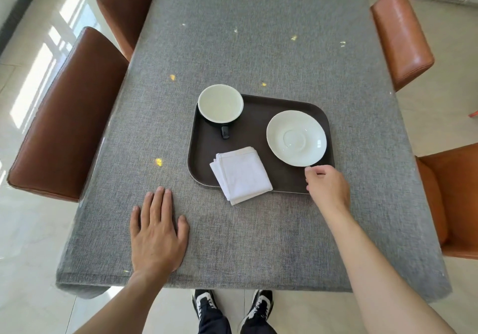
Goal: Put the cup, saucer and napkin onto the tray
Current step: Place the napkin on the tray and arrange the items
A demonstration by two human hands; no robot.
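A dark brown tray point(254, 131) lies on the grey table. A black cup point(220, 104) with a white inside stands in the tray's far left corner, handle towards me. The white saucer point(296, 138) rests on the tray's right side. A folded white napkin point(241, 174) lies at the tray's near edge and overhangs it onto the cloth. My right hand point(327, 188) hovers at the tray's near right corner, fingers curled just below the saucer's rim, holding nothing. My left hand point(157, 232) lies flat on the table, left of the tray.
The grey cloth table point(258, 49) has brown leather chairs point(69, 116) on its left and orange ones point(401, 38) on its right. My feet in black-and-white shoes point(232, 307) stand below the near table edge.
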